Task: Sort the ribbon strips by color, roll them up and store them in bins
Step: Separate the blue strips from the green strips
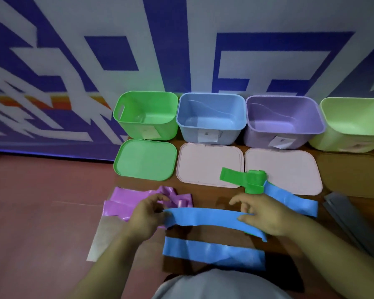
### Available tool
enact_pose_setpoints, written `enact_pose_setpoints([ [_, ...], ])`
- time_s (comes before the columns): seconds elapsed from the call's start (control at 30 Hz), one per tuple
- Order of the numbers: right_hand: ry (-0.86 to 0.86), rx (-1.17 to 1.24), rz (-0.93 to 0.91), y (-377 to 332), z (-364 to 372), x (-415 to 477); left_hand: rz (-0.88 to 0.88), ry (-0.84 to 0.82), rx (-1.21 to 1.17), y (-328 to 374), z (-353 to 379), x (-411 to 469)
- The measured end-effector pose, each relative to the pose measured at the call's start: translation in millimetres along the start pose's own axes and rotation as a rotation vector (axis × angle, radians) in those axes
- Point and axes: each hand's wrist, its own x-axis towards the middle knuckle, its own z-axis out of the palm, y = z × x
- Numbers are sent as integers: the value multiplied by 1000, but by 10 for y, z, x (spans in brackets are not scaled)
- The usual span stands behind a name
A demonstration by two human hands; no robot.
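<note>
head: blue strip (203,217) btw left grip (148,214), right grip (262,216)

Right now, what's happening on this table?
A person holds a blue strip near its ends, left hand and right hand, above a second blue strip lying flat. Purple strips are bunched at the left; green strips lie partly on the pale lids. The green bin, blue bin and purple bin stand open at the back, no ribbon visible inside.
</note>
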Motion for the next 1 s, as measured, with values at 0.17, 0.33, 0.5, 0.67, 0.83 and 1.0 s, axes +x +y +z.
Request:
enact_pose_setpoints([
  [0.17, -55, 36, 10, -10, 297, -27, -16, -46, 126, -314, -42, -228],
  [0.33, -21, 101, 97, 94, 624, -105, -46, -103, 282, -575, 43, -267],
  [0.5, -11, 50, 193, 236, 841, -191, -34, -192, 460, -633, 168, -228],
  [0.67, -15, 0, 201, 291, 860, -266, 116, -176, 651, -623, 231, -216],
  [0.83, 116, 29, 198, 316, 751, -263, 211, -136, 664, -403, 388, -166],
  [1.0, 180, 56, 205, 427, 563, -278, 301, -123, 686, -110, 741, -27],
])
